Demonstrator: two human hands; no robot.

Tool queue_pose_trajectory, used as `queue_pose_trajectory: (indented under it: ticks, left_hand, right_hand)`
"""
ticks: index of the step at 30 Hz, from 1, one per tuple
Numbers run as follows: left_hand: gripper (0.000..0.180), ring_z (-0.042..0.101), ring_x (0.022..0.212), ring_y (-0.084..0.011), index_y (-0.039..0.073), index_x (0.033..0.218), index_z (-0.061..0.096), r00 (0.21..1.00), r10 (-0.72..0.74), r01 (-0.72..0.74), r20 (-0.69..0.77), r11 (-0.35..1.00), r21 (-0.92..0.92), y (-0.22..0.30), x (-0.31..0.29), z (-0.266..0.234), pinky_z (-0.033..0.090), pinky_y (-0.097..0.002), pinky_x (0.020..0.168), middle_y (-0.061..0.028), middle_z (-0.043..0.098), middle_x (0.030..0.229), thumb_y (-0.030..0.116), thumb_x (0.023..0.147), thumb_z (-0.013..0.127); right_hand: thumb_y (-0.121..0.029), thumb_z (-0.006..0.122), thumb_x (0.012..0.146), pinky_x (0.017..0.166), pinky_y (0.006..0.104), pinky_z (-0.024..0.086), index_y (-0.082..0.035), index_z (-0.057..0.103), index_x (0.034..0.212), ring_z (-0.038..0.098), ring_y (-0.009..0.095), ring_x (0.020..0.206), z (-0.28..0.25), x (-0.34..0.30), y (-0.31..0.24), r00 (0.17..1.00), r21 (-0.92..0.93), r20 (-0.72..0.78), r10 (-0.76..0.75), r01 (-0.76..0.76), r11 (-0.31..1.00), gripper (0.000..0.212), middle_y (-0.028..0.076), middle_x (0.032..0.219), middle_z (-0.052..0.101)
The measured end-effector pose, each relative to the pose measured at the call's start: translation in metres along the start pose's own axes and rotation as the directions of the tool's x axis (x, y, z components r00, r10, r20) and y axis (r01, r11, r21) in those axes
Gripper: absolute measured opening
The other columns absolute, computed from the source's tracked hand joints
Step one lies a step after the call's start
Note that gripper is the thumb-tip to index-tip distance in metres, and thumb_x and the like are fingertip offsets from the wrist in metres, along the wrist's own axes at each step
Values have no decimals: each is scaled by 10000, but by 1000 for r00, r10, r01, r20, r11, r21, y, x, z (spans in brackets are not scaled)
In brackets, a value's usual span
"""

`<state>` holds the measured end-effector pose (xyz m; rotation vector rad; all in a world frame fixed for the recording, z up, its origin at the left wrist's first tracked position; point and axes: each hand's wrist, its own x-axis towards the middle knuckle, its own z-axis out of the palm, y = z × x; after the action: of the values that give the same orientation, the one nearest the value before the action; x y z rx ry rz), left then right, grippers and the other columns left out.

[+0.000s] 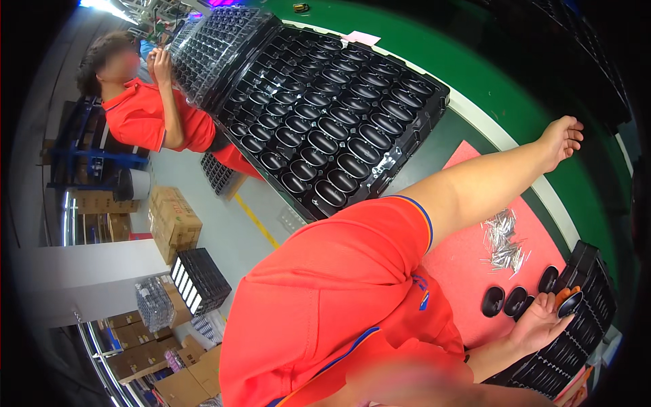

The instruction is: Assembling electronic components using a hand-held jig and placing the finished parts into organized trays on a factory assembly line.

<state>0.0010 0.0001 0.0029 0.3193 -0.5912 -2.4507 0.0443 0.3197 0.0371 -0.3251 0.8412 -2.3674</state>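
My left hand (563,144) reaches out over the green surface, its fingers curled inward. Whether anything is inside them is hidden. Low on the right, my right hand (539,324) grips a small black oval shell (571,304), tilted at the fingertips; orange coverings show beside it. Several similar dark oval shells (493,301) lie near this hand on a pink mat (461,261). Farther up the mat is a loose heap of thin silvery pins (504,242). A black tray with slots (576,339) stands beside and beneath my right hand.
A large black tray (407,152) full of oval shells stands beyond my left shoulder, with clear plastic trays (210,51) behind it. Another person in a red shirt (146,119) works there. The green surface (488,74) runs along the far side. Cardboard boxes (173,220) stand on the floor.
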Motion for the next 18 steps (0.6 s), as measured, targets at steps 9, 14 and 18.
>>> queue_pose_trajectory:
  ticks: [9,14,18]
  left_hand:
    - [248,530,656,-111,108,930,565,1000,-6,6,0,1000,-3,-2,2,0,405,-241,563,1,572,786,333,860,487]
    - [246,529,660,-115,108,927,567,1000,1,-1,2,1000,-7,-2,2,0,408,-242,569,-3,570,791,331,857,493]
    - [247,527,666,-114,107,928,566,1000,2,-2,7,1000,-6,-1,1,-1,408,-242,575,-3,568,795,333,857,492]
  right_hand:
    - [-264,435,976,697,258,339,34,343,1356,371,126,695,-3,1,0,1000,-1,25,15,-15,1000,491,121,1179,528]
    - [-257,417,984,696,258,339,33,359,1351,378,128,705,-3,1,0,1000,3,26,3,-3,1000,472,133,1245,509]
    - [-254,413,985,699,257,339,32,352,1357,378,128,708,-8,2,-1,996,26,89,28,-31,999,472,139,1264,501]
